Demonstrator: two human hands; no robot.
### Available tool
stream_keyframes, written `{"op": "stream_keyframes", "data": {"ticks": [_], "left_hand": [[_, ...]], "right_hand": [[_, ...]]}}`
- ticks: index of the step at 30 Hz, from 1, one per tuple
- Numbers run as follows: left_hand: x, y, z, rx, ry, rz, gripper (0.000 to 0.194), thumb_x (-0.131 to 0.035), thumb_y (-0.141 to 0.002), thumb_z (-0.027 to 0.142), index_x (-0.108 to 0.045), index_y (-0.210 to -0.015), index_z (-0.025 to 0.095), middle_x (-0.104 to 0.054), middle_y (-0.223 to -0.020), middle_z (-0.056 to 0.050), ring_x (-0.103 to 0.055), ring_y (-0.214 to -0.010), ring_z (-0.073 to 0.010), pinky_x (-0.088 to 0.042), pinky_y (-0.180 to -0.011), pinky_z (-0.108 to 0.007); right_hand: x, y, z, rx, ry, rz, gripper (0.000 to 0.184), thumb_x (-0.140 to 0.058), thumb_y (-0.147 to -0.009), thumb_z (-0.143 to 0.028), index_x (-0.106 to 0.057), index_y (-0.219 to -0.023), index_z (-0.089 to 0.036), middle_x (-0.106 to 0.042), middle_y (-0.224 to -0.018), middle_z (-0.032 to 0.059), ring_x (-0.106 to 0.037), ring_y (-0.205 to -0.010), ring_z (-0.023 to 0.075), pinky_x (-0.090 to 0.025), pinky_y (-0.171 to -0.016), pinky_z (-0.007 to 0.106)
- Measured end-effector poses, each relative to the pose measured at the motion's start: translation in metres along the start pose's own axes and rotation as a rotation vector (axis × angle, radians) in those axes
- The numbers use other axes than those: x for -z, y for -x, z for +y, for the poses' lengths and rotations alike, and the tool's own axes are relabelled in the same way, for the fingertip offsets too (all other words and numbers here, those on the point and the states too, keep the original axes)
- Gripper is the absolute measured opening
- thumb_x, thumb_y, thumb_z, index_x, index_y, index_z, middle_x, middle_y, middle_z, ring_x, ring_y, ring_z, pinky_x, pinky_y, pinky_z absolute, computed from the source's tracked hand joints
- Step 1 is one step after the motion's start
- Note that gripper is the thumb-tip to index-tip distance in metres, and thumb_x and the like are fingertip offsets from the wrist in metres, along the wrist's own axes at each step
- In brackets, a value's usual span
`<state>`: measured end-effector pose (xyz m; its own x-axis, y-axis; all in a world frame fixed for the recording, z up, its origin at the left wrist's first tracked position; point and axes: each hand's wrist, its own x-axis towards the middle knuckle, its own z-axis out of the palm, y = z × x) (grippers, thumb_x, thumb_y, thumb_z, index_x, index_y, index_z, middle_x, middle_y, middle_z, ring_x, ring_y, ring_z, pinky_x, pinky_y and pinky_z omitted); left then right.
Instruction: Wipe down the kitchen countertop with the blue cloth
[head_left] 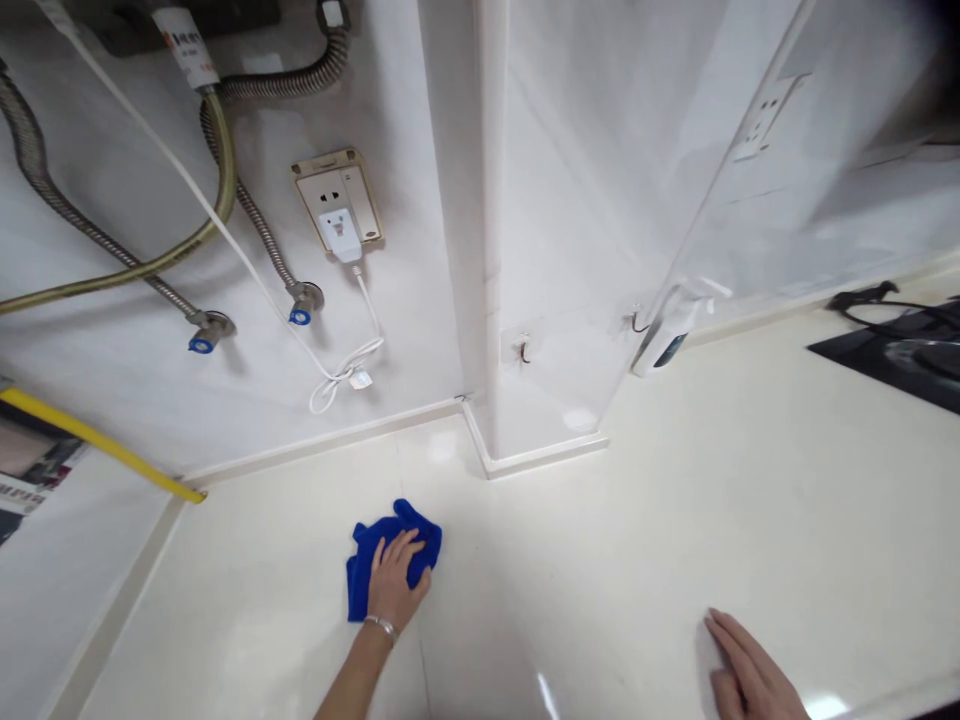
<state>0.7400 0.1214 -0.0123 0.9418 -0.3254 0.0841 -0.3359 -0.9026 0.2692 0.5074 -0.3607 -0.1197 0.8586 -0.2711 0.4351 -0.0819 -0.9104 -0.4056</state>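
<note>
My left hand (395, 585) lies flat on a blue cloth (367, 560), fingers stretched out and pressing it onto the cream countertop (637, 540). A thin bracelet sits on that wrist. My right hand (746, 672) rests flat on the countertop at the lower right, fingers extended and holding nothing.
A white tiled wall with a protruding column (540, 250) stands behind. Corrugated metal hoses (255, 215) with blue-capped valves, a wall socket (337, 200) with a white plug and cable hang at the left. A black cooktop (900, 350) lies far right. A yellow pipe (97, 440) crosses the left.
</note>
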Motion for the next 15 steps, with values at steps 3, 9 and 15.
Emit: {"op": "stream_keyframes", "data": {"ticks": [3,9,15], "left_hand": [[-0.006,0.024,0.000,-0.077,-0.019,0.041,0.037,-0.051,-0.090,0.030,-0.062,-0.125,0.031,-0.060,-0.144,-0.003,-0.052,-0.136,-0.0227,-0.033,-0.122,-0.055],[-0.006,0.011,-0.017,-0.087,-0.049,0.073,0.038,-0.050,-0.092,0.033,-0.061,-0.129,0.030,-0.060,-0.144,-0.004,-0.054,-0.134,-0.0239,-0.038,-0.119,-0.054],[0.005,-0.048,-0.037,0.051,-0.053,0.114,0.035,-0.053,-0.090,0.031,-0.065,-0.123,0.030,-0.061,-0.142,-0.003,-0.056,-0.132,-0.0259,-0.039,-0.116,-0.055]], "right_hand": [[0.000,-0.001,-0.001,-0.013,-0.012,0.005,0.054,-0.044,-0.091,-0.032,-0.047,-0.144,-0.017,-0.051,-0.147,0.0134,-0.053,-0.132,0.0318,-0.039,-0.119,0.054],[0.004,-0.001,-0.002,-0.039,0.015,-0.015,0.055,-0.044,-0.091,-0.032,-0.048,-0.143,-0.018,-0.052,-0.147,0.0131,-0.054,-0.131,0.0325,-0.040,-0.118,0.054],[0.009,0.003,0.001,-0.032,0.042,-0.056,0.057,-0.045,-0.091,-0.032,-0.045,-0.147,-0.019,-0.051,-0.148,0.0129,-0.055,-0.130,0.0353,-0.043,-0.114,0.057]]}}
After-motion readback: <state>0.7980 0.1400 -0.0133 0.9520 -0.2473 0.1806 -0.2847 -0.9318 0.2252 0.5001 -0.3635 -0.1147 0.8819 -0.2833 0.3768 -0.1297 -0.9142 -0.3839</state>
